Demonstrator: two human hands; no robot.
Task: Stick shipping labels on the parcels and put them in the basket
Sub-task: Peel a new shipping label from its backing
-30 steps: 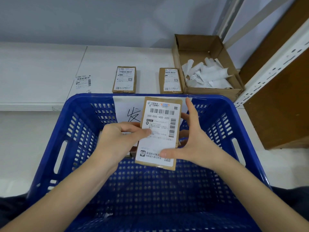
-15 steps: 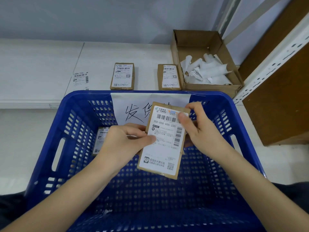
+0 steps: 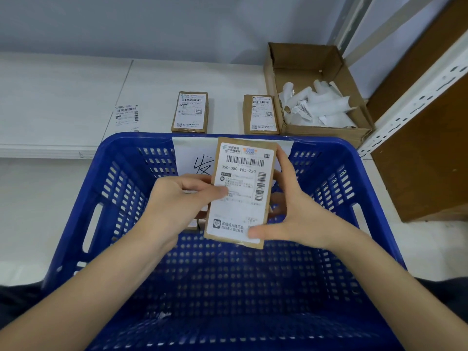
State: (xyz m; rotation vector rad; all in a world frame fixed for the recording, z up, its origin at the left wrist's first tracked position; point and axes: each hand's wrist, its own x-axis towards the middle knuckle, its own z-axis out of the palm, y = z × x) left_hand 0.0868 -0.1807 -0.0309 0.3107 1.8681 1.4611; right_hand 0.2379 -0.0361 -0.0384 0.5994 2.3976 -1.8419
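- Both hands hold one labelled parcel [image 3: 240,192] above the blue basket [image 3: 76,224], label face up, its near end lower than its far end.
- The left hand [image 3: 177,203] pinches the parcel's left edge, thumb lying across the label; the right hand [image 3: 291,219] spans it, thumb on the near corner and fingers up the right edge. Half a second ago the right fingertips were pressing the label's upper right corner, so the smoothing looks done.
- That leaves lowering it into the basket, I'd judge, which hasn't happened yet.
- Under the hands something brown lies on the basket floor, possibly parcels already dropped in; too hidden to say.
- Farther off, two labelled parcels [image 3: 190,112] [image 3: 260,114] wait on the white table [image 3: 63,97], with a loose label [image 3: 126,115] left of them and a cardboard box [image 3: 276,72] of peeled backing papers [image 3: 319,105] to the right.
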